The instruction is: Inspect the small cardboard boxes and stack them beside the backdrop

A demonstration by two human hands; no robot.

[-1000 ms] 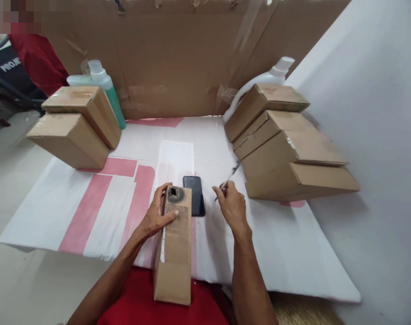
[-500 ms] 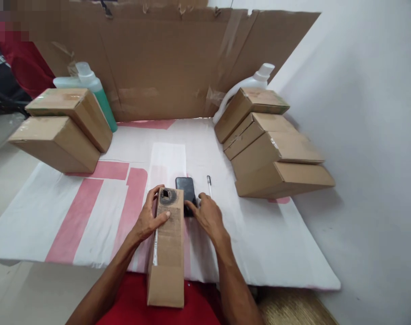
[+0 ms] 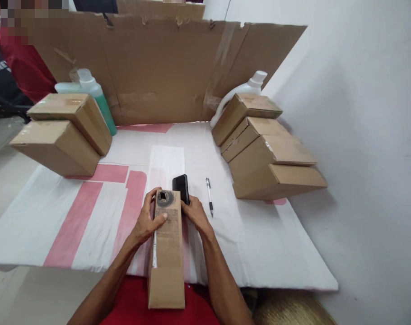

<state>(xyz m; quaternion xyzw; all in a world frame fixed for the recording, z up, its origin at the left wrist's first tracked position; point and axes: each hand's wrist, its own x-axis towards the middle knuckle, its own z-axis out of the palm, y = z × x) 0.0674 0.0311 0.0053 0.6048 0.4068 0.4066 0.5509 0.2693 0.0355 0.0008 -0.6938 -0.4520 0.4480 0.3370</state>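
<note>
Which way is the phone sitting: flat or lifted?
Lifted: the phone tilts on its edge in the right hand, beside the box.

Long box [image 3: 167,253] lies near-centre on the bench [image 3: 280,243], its near end overhanging the edge. Phone [image 3: 181,188] just right of its far end, pen [image 3: 209,196] right of that. Box stacks sit far left [image 3: 61,135] and right [image 3: 266,149], bottles [image 3: 90,92] behind them, cardboard wall [image 3: 165,67] across the far side.
</note>
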